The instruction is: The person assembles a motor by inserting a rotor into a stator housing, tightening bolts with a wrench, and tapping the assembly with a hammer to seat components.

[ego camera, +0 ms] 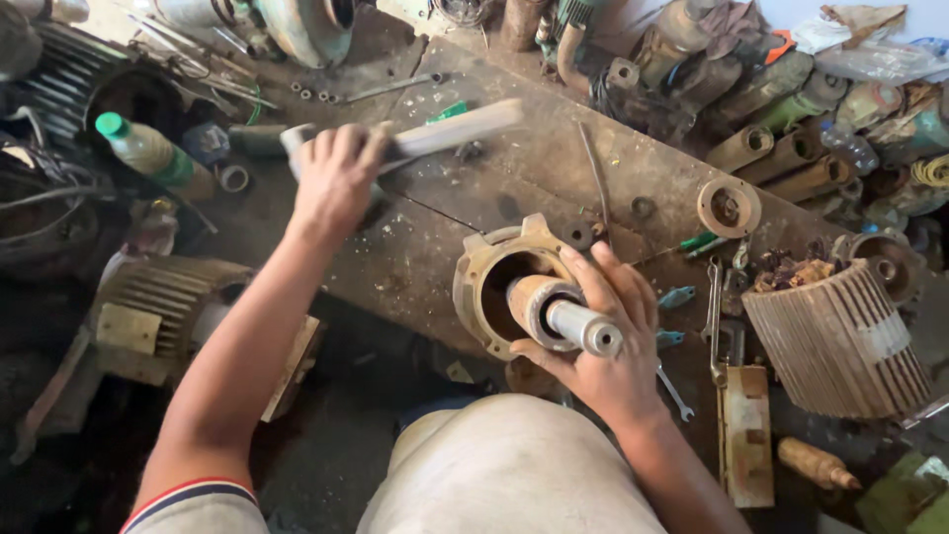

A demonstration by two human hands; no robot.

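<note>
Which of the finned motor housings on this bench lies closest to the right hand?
The light ribbed housing at the bench's right edge, just right of the right hand. The grey finned motor sits far left, beyond the left hand.

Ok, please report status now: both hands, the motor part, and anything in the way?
Left hand grips hammer, raised over bench. Right hand steadies rotor shaft in motor housing. Spanners lie beside, apart.

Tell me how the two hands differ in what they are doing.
The left hand is stretched far out over the bench, while the right hand stays close to the body. The left hand grips a hammer, seen blurred; the right hand wraps a steel shaft that sticks out of a round metal housing. Both are bare and closed around metal work.
</note>
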